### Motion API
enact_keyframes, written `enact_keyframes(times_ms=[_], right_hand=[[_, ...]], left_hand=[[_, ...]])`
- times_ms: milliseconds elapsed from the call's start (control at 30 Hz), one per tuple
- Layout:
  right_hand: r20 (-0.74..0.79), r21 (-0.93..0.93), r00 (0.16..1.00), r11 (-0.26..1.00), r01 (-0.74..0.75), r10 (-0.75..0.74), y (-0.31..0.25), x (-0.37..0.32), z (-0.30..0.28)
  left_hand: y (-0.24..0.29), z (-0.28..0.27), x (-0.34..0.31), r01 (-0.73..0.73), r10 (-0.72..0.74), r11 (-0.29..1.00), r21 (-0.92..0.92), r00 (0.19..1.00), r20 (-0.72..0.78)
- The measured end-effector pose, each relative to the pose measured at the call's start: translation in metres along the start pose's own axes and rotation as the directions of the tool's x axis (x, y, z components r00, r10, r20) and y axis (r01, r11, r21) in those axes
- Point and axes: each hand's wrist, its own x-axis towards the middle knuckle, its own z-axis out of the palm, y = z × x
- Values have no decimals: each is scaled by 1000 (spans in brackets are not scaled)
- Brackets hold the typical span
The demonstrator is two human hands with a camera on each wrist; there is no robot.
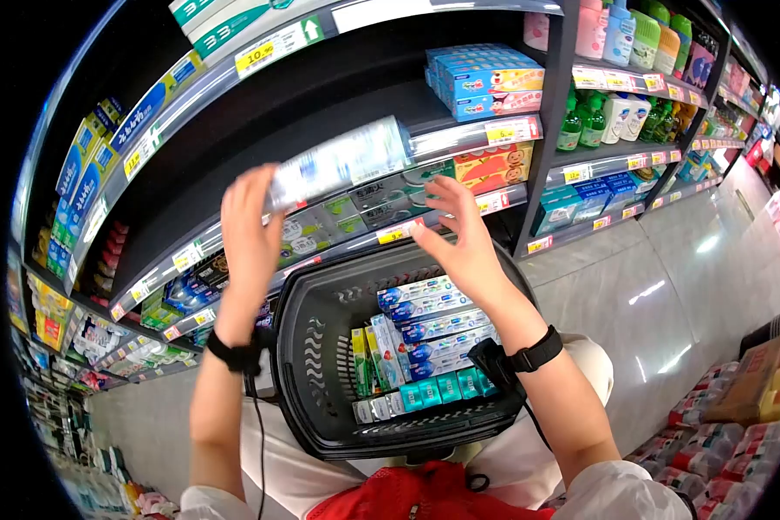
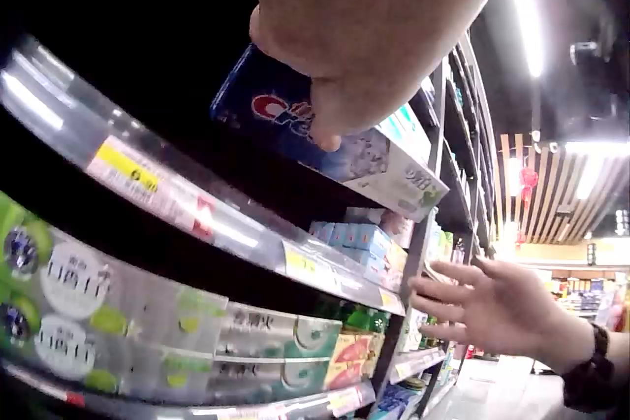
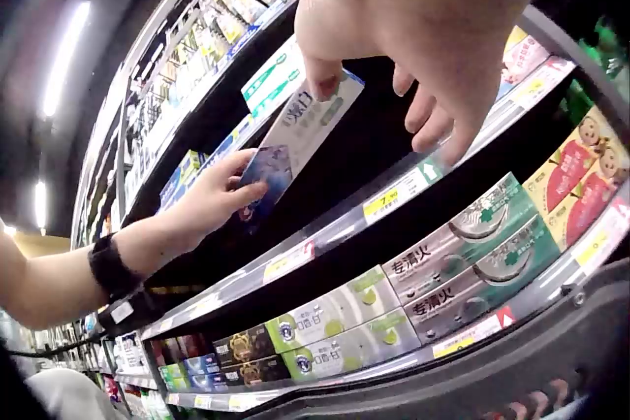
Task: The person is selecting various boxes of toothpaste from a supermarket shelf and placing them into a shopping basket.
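Observation:
My left hand [image 1: 251, 230] grips one end of a blue and white toothpaste box [image 1: 342, 160], its thumb on the blue end printed with a Crest-like logo [image 2: 281, 110]. The box is tilted in front of the dark shelf and blurred in the head view. To its right, my right hand [image 1: 466, 247] is raised with fingers spread and relaxed, apart from the box's far end. Below both hands stands a black shopping basket [image 1: 299, 407], holding several blue and white toothpaste boxes [image 1: 446, 325], small teal packs [image 1: 446, 387] and yellow-green boxes [image 1: 360, 360].
A shelf edge with price tags [image 1: 511, 132] runs behind the hands. Under it lie green and grey toothpaste boxes [image 3: 340, 326]. Light blue boxes [image 1: 485, 82] are stacked at the shelf's right end. Pump bottles [image 1: 591, 121] fill the neighbouring shelves, and wrapped packs [image 1: 711, 416] stand on the right.

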Motion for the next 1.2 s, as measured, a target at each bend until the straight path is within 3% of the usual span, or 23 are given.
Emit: enact_keyframes(times_ms=[100,200,233,333,467,633,1200], right_hand=[[-33,177,995,980,-85,92,12,5,-4],[9,201,993,973,-114,114,17,2,2],[30,193,991,972,-130,127,14,1,4],[51,200,987,967,-158,150,6,0,5],[76,158,984,972,-174,164,2,1,-5],[61,168,983,969,-181,173,4,0,-11],[113,152,976,968,-201,185,7,-5,-5]], left_hand=[[-25,30,54,-57,57,998,34,998,6],[-48,71,86,-17,30,998,-58,974,225],[-54,82,91,-59,71,997,-47,947,314],[-55,96,98,47,56,981,-189,861,506],[-42,93,102,106,11,978,-179,834,552],[-30,84,103,133,56,955,-265,798,600],[-17,86,104,128,30,966,-224,806,592]])
